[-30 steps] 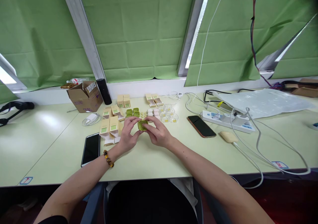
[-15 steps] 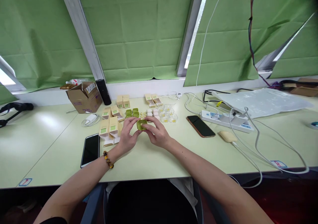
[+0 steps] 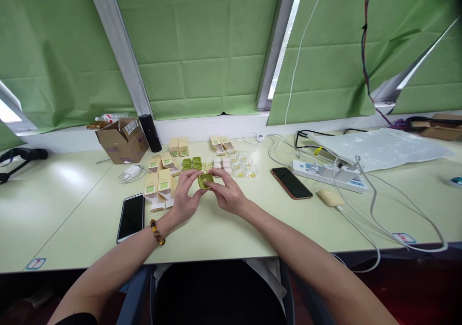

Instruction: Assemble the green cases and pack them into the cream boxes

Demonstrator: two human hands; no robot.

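Note:
Between both hands is a small green square container, its hollow side facing me. My left hand grips its left edge with the fingers closed. On the opposite edge my right hand is closed too, its thumb near the opening. Just beyond lie several more green containers, tiny yellowish pieces, white and pinkish blocks and clear plastic cups with yellow marks. Small beige cartons with green windows stand by my left hand.
A phone lies at the left, another phone at the right. Farther right are a power strip, a cream-coloured charging case and loose white cables. A cardboard box and black cylinder stand at the back left.
The green container has tilted slightly, and my right thumb has drawn back a little from its inside. Both hands keep hold of it; the other things have not moved.

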